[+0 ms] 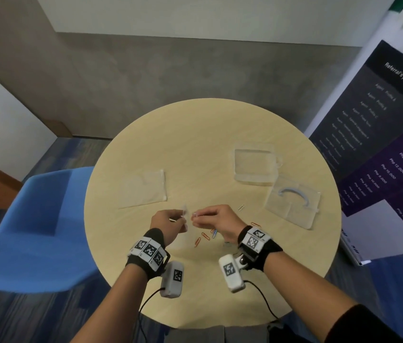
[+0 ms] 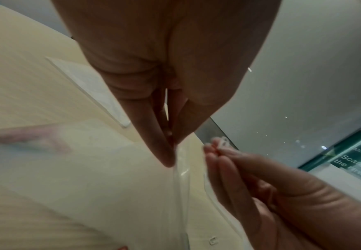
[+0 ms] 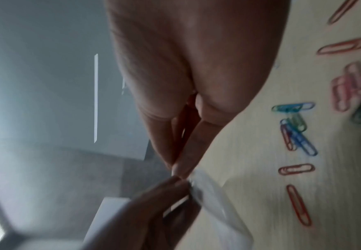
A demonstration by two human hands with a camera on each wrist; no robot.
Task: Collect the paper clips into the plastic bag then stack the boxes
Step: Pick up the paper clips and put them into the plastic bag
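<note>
My left hand (image 1: 182, 219) pinches the top edge of a small clear plastic bag (image 2: 180, 177) and holds it just above the table; the bag (image 3: 209, 197) hangs below the fingertips. My right hand (image 1: 196, 215) pinches a pale paper clip (image 2: 223, 143) right beside the bag's mouth. Several coloured paper clips (image 1: 205, 235) lie on the table under my right wrist, red and blue ones (image 3: 297, 135) among them. One more clip (image 1: 241, 207) lies further right. Two clear boxes stand at the right: one (image 1: 255, 164) further back, one (image 1: 292, 206) holding a blue curved piece.
A flat clear plastic sheet or bag (image 1: 143, 189) lies on the left of the round wooden table (image 1: 195, 134). A blue chair (image 1: 34, 226) stands at the left. A dark banner (image 1: 381, 134) hangs close to the table's right edge.
</note>
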